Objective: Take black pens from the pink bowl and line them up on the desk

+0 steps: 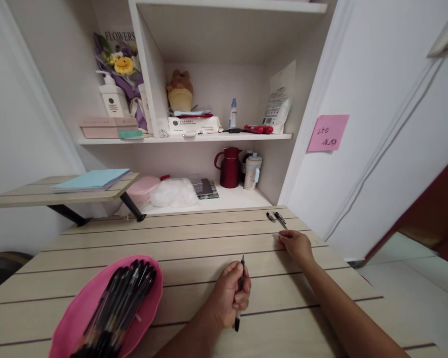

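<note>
My left hand [231, 296] is closed around a black pen [240, 284], held upright over the wooden table [194, 243]. My right hand [295, 245] reaches forward to the table's far right, fingertips touching the surface near a pen [281, 220] and a pen cap [271, 217] lying there. I cannot tell whether its fingers pinch anything. A pink tray [78, 318] at the near left holds several black pens [119, 303].
Behind the table stand white shelves with a red jug [229, 168], a white jug [252, 171], bottles, boxes and a plush toy. A raised wooden stand [59, 191] with blue folders is at the left. A pink note [327, 133] sticks on the right wall.
</note>
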